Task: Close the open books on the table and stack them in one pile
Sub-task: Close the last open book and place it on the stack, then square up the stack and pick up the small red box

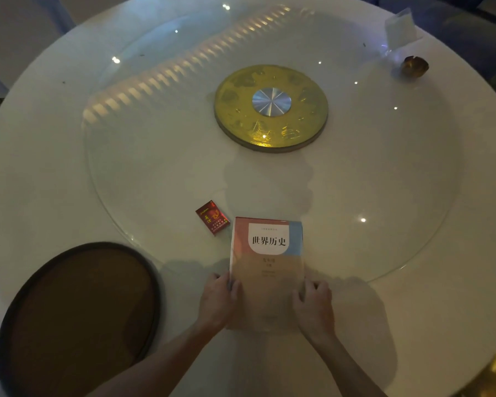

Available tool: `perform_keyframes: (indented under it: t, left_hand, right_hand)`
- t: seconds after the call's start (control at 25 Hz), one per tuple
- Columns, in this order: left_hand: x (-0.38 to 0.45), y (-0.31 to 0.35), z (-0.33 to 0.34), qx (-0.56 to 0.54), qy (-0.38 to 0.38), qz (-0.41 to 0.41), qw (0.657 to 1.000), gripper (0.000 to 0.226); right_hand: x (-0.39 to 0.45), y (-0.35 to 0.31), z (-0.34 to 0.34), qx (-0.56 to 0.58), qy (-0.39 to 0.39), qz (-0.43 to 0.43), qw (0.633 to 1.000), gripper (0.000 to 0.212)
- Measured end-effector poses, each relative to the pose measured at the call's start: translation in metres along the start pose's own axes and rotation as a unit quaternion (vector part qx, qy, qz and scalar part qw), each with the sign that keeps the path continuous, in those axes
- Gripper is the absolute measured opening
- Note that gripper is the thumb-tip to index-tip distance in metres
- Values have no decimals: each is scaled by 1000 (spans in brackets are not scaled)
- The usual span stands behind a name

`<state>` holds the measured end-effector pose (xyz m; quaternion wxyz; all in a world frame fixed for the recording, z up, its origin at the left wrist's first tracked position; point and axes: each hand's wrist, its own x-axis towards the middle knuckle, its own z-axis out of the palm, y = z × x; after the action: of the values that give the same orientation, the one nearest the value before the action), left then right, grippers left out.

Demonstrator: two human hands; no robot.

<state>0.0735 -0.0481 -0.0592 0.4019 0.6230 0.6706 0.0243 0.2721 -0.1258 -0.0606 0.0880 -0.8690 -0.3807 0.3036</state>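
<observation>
A pile of closed books [267, 262] lies on the round white table [69, 173], near its front edge. The top cover is red, blue and beige with black Chinese characters on a white patch. Page edges of a lower book show along the left side. My left hand [216, 302] grips the pile's left edge near its lower corner. Opposite it, my right hand [312, 303] holds the right edge. Both thumbs rest on the top cover. No open book is in view.
A small red box [212, 216] lies just left of the pile's far corner. A dark round tray [78, 316] sits at the front left. A gold disc [271, 107] marks the middle of the glass turntable. A gold ornament [414, 65] and a clear card stand [400, 28] stand far right.
</observation>
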Motion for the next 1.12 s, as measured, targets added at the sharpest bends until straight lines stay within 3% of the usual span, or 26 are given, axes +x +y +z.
perform_keyframes:
  t: [0.04,0.2,0.32,0.6,0.84,1.0,1.12]
  left_hand:
    - [3,-2,0,-8,-5,1,1000,30]
    - [12,-1,2,-33,4,-18,999,23]
    - [15,2,3,-58,11,-36,998,22]
    - [44,28,-9,-63,23,-20,998,30]
    - [69,57,-18,-29,30,11,999,33]
    - [66,49,-13,-16,44,49,998,38]
    - [69,44,-13,-43,33,54,997,44]
  right_hand:
    - [1,1,2,32,-9,10,999,13]
    - [9,2,-1,143,-7,62,988,33]
    - [13,-3,-5,194,-27,98,976,18]
    - [45,-29,-23,177,-28,90,980,17]
    - [82,-43,-38,158,-18,16,987,19]
    - [80,-32,-17,87,4,6,996,33]
    - [82,-31,-15,96,3,16,995,28]
